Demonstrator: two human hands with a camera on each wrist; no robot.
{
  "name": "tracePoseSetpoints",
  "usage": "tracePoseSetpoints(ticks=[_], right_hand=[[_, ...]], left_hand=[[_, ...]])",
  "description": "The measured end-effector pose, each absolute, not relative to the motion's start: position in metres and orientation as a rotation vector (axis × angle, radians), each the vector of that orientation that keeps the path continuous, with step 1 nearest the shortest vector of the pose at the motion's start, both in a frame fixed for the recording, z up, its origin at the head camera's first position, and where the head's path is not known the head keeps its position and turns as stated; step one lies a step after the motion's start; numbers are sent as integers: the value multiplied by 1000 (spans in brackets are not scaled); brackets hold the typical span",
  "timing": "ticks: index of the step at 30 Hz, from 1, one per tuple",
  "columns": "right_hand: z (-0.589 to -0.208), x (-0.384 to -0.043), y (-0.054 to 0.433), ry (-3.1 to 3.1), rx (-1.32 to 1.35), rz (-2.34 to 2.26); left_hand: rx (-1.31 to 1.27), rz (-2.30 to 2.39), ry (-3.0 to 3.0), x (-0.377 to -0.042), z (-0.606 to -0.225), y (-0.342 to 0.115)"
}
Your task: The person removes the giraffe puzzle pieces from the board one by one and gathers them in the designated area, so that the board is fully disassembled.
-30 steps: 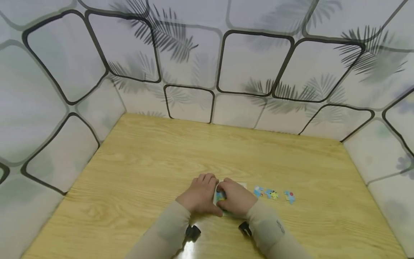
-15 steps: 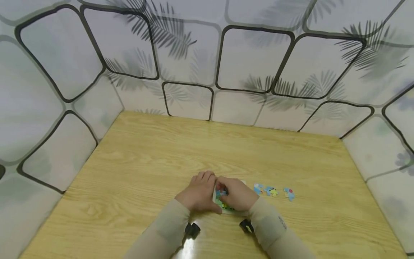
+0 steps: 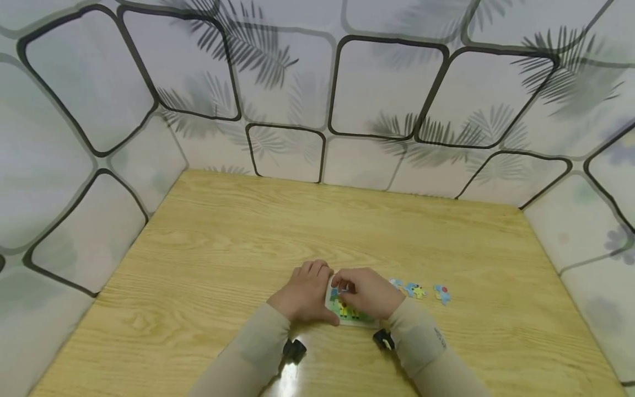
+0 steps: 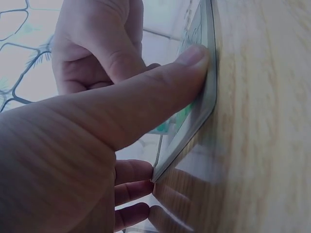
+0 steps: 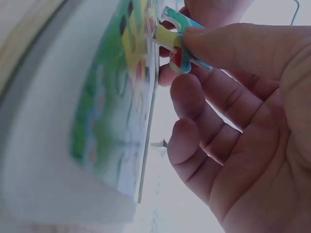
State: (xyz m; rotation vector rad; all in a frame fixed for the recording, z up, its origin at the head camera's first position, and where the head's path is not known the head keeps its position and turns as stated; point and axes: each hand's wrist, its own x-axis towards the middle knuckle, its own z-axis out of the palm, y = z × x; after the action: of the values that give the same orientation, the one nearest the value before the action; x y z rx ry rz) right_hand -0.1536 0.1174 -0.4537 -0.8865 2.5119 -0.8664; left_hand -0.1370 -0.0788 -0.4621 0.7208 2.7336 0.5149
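Note:
A small jigsaw puzzle board (image 3: 360,323) with a pale border and a green and yellow picture lies on the table. My left hand (image 3: 308,292) rests along its left side. In the left wrist view, its straight thumb (image 4: 170,82) presses the border while the other fingertips touch the board's edge. Over the board is my right hand (image 3: 371,293). The right wrist view shows it pinching a blue, yellow and red puzzle piece (image 5: 167,37) between thumb and forefinger, close to the picture, with the remaining fingers loosely curled. The right hand covers part of the board in the head view.
Loose puzzle pieces lie right of the board: a light blue one (image 3: 395,283) partly behind the right hand, blue and yellow ones (image 3: 415,290), and a blue one with a red spot (image 3: 441,294). A patterned wall covering (image 3: 297,154) surrounds the wooden table (image 3: 238,220).
My right hand has lifted and shifted slightly right, showing more of the board's picture. My left hand has stayed at the board's left side. The head view has shifted slightly.

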Motion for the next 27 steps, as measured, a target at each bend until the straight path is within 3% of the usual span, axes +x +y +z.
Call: tracePoseSetpoints(ticks=[14,27], right_hand=[[-431,-166,180,2553,-627,-805],[-428,-150,209,2477,-515,-636]], left_hand=[[670,525,2718,-138,-464,-78],[690,545,2707,-140,-461,-78]])
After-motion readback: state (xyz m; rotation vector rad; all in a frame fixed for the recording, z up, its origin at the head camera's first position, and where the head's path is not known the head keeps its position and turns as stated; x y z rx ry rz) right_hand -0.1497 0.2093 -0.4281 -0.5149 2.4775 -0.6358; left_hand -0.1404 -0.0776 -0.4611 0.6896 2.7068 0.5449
